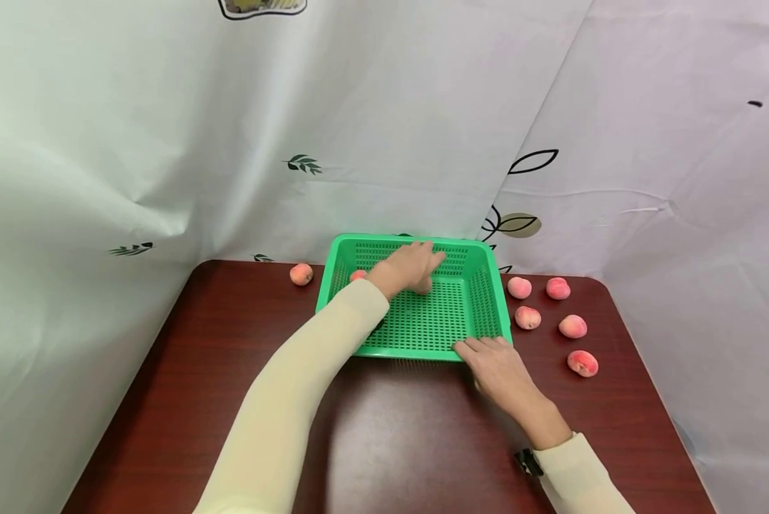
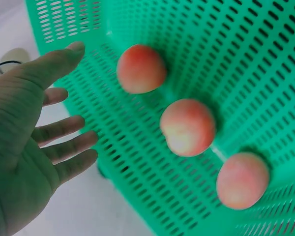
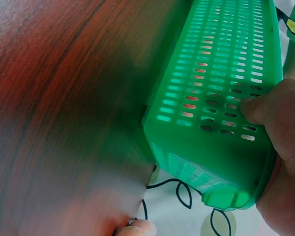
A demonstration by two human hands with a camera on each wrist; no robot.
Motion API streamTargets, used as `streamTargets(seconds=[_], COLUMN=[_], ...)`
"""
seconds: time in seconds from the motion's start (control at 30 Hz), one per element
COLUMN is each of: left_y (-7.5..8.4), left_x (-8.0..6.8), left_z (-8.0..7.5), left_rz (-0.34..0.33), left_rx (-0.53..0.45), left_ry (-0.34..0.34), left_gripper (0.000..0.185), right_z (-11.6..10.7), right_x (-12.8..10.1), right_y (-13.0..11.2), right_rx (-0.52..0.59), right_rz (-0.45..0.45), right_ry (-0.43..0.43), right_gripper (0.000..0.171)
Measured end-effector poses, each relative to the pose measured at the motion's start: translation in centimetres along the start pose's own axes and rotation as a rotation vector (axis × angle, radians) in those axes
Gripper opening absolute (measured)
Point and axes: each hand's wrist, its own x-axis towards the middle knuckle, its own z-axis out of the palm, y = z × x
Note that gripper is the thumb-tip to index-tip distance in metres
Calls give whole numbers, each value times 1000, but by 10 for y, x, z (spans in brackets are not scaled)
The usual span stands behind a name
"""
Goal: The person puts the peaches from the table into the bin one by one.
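Observation:
A green plastic basket (image 1: 423,353) with slotted walls stands at the back of the table. Over its inside reaches my left hand (image 1: 406,268), fingers spread and holding nothing. Three peaches lie in the basket in the left wrist view: one peach (image 2: 141,69) nearest the left hand (image 2: 39,132), a second peach (image 2: 188,127) in the middle and a third peach (image 2: 243,180) farther along. My right hand (image 1: 496,368) grips the rim at the near right corner. In the right wrist view its thumb (image 3: 258,109) presses the outer wall, and the other fingers are mostly hidden.
Several peaches lie on the dark red table (image 1: 185,400) right of the basket, among them a peach (image 1: 528,318) close to its wall and a peach (image 1: 582,363) farther right. Another peach (image 1: 301,274) sits left of it. A white printed curtain (image 1: 384,128) hangs behind.

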Motion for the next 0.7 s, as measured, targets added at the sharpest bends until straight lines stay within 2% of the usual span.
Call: streamTargets(seconds=[0.27, 0.33, 0.53, 0.7], left_y=[-2, -4, -16, -27], left_x=[-28, -36, -58, -77], left_z=[-25, -30, -44, -48], left_rz=[62, 71, 61, 25], left_rx=[136, 143, 67, -8], left_ry=[127, 160, 236, 246], left_gripper=[73, 73, 73, 76], right_z=[-1, -1, -1, -2], right_x=[1, 1, 0, 0], right_y=[0, 0, 1, 0], right_rx=[1, 3, 1, 0], right_rz=[-1, 0, 3, -1], right_ry=[-2, -3, 3, 5], right_gripper=[25, 24, 26, 27])
